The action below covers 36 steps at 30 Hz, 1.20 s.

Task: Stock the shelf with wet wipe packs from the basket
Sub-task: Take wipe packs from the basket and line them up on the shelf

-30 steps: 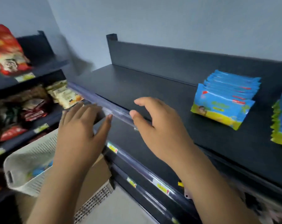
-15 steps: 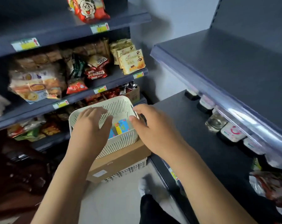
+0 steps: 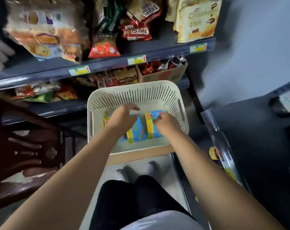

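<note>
**Both hands down in the basket among the wet wipe packs**

A cream slotted basket (image 3: 136, 95) sits on a cardboard box (image 3: 141, 155), below the snack shelves. Both bare arms reach into it from the near side.

The left hand (image 3: 122, 117) is over the packs toward the basket's left wall, fingers curled downward with the thumb stretched toward the far wall. It covers most of the pack beneath it, and whether it has closed on that pack cannot be told.

The right hand (image 3: 165, 123) is toward the basket's right wall, its fingertips (image 3: 158, 117) bent onto the top edge of a blue and yellow wet wipe pack (image 3: 151, 124) that stands on edge. The fingers touch that pack, but a firm hold cannot be confirmed through the blur.

At least 3 wet wipe packs show on the basket floor: 1 partly hidden under the left hand, a middle pack (image 3: 136, 131) between the 2 hands, and the one at the right hand. All stand close together, side by side, across the middle of the basket floor.

A dark shelf (image 3: 257, 130) runs along the right, with a clear strip on its front edge.
</note>
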Motion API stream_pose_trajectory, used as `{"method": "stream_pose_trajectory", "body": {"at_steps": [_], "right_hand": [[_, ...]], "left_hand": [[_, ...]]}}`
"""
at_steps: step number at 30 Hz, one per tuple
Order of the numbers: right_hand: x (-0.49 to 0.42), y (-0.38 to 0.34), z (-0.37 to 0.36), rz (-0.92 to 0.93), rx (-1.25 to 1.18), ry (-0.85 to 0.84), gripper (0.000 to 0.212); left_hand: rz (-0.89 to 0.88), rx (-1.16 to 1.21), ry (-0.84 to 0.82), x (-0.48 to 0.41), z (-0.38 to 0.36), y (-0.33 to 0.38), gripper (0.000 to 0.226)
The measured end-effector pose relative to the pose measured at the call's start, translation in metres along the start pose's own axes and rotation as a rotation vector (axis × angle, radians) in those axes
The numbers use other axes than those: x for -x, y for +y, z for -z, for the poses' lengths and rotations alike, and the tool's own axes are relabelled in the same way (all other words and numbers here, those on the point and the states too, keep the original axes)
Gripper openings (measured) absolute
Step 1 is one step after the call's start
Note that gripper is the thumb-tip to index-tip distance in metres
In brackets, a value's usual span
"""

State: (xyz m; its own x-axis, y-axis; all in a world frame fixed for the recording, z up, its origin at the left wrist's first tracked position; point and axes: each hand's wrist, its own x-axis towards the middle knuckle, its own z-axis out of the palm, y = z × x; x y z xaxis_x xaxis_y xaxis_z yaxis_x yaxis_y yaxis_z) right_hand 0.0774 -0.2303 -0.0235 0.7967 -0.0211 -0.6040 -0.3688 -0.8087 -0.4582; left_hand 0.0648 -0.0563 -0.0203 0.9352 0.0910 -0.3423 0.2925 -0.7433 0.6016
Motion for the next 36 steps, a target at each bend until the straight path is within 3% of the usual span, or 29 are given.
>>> {"method": "stream_pose_trajectory", "body": {"at_steps": [5,9,14,18,22,24,28,32,36], "right_hand": [[-0.073,0.012,-0.070,-0.170,0.359,-0.156,0.045],[-0.100,0.000,-0.079,-0.258,0.533,-0.258,0.051],[-0.107,0.004,-0.081,-0.375,0.628,-0.187,0.045],[-0.108,0.004,-0.081,-0.433,0.493,-0.070,0.039],[-0.105,0.004,-0.072,-0.368,0.336,0.056,0.043],[-0.101,0.005,-0.064,-0.322,0.283,0.121,0.044],[-0.085,0.008,-0.044,-0.187,0.171,0.164,0.023],[-0.065,0.010,-0.024,-0.054,-0.055,0.303,0.017],[-0.033,0.007,0.013,0.093,-0.267,0.487,0.013]], "left_hand": [[0.040,-0.162,-0.190,-0.057,-0.048,-0.050,0.050],[0.046,-0.379,-0.296,-0.086,-0.062,-0.073,0.070],[-0.048,-0.567,-0.238,-0.100,-0.069,-0.087,0.063],[-0.069,-0.558,-0.266,-0.107,-0.072,-0.093,0.067],[-0.084,-0.480,-0.293,-0.114,-0.069,-0.094,0.072],[-0.089,-0.465,-0.306,-0.114,-0.064,-0.092,0.061],[-0.063,-0.297,-0.285,-0.102,-0.051,-0.086,0.034],[-0.033,-0.174,-0.211,-0.081,-0.026,-0.073,0.024],[0.044,0.069,-0.035,-0.060,0.009,-0.058,0.016]]}}
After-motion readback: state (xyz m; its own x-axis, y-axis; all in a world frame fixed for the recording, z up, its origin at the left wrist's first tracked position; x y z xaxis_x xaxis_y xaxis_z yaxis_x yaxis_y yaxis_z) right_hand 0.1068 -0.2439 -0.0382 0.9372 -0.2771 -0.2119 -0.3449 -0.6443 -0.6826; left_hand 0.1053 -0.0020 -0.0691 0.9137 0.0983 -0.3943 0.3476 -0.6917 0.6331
